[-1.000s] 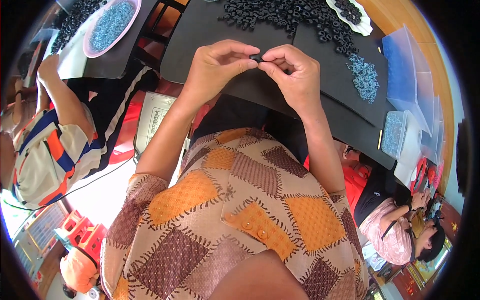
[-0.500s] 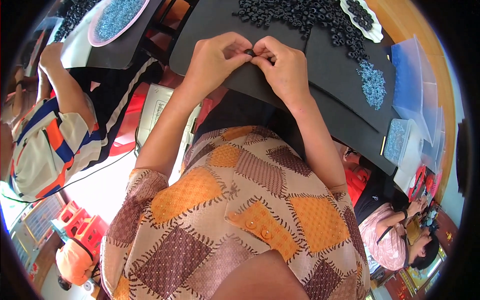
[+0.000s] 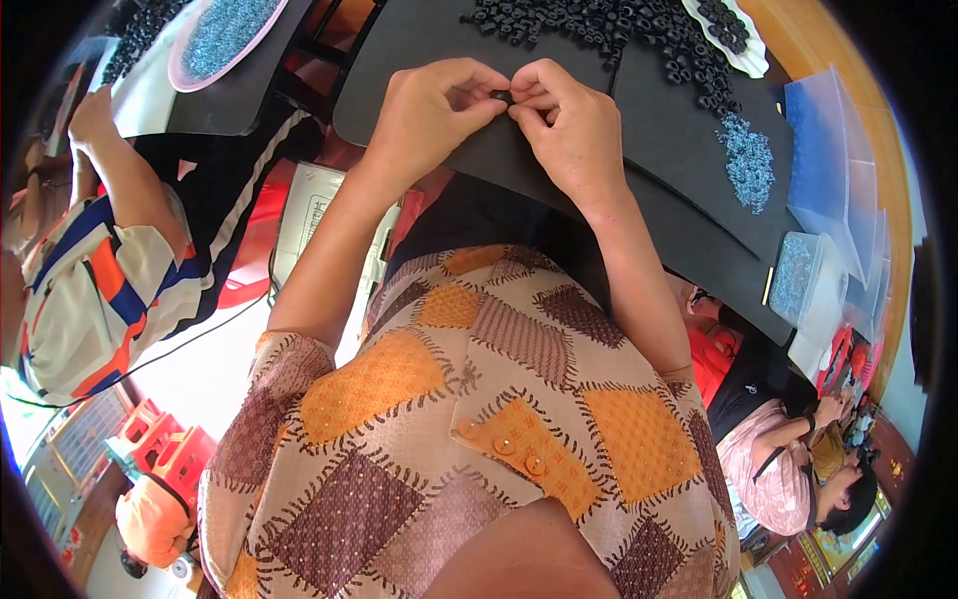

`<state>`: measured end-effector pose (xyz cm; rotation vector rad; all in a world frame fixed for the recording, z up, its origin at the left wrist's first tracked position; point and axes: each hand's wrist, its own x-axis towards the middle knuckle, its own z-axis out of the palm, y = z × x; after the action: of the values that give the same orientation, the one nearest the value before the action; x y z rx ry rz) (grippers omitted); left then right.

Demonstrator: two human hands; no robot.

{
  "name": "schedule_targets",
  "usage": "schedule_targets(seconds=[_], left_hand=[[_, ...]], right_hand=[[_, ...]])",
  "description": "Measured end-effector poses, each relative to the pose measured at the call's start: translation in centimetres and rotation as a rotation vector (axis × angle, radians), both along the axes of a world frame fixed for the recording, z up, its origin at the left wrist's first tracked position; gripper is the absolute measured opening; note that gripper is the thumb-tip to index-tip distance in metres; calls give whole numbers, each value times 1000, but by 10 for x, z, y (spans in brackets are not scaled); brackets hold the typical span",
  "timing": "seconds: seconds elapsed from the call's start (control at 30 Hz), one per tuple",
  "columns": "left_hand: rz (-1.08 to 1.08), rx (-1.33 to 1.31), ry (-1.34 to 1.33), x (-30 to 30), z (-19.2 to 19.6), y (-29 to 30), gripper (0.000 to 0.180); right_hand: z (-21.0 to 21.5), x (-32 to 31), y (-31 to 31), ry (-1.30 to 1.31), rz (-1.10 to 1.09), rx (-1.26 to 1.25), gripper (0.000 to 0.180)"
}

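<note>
Above the near edge of the black table mat, my left hand [image 3: 427,115] pinches a small black ring-like part [image 3: 501,97] between thumb and fingertips. My right hand [image 3: 574,130] meets it from the other side, its fingers curled and its fingertips right beside the part. Whether something tiny sits in the right fingertips is too small to make out. Farther off on the mat lies a heap of similar black parts [image 3: 599,28]. A loose pile of small light-blue pieces [image 3: 746,165] lies to the right.
A white scalloped dish [image 3: 750,55] of black parts stands at the far right. Clear blue plastic bins [image 3: 823,160] and a tub of blue pieces [image 3: 793,275] line the right edge. At the left, a person [image 3: 110,270] sits by a pink-rimmed tray [image 3: 178,75] of blue pieces.
The right fingertips have shifted slightly against the black part, which shows a little lower between the hands. The left hand keeps its pinch.
</note>
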<state>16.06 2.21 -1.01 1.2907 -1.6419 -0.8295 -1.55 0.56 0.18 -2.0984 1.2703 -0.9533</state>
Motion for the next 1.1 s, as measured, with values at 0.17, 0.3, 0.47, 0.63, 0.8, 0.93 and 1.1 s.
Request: schedule_targets(seconds=[0.17, 0.3, 0.47, 0.63, 0.8, 0.93, 1.1], left_hand=[[-16, 3, 21, -5, 3, -1, 20], [-31, -43, -40, -10, 9, -1, 20], [-32, -113, -50, -19, 11, 0, 24], [-38, -76, -21, -23, 10, 0, 21], [-25, -132, -29, -20, 0, -1, 23], [-2, -238, -162, -17, -4, -1, 17], [28, -190, -154, -13, -6, 0, 17]], right_hand=[[-3, -2, -1, -27, -25, -24, 18], [-1, -7, 2, -60, -49, 49, 16], [5, -15, 2, -170, -1, 165, 15], [6, -16, -3, -75, -46, 257, 17], [6, -15, -5, -108, -45, 238, 15], [7, -10, -4, -67, -46, 227, 15], [11, -6, -10, -39, -16, 243, 17]])
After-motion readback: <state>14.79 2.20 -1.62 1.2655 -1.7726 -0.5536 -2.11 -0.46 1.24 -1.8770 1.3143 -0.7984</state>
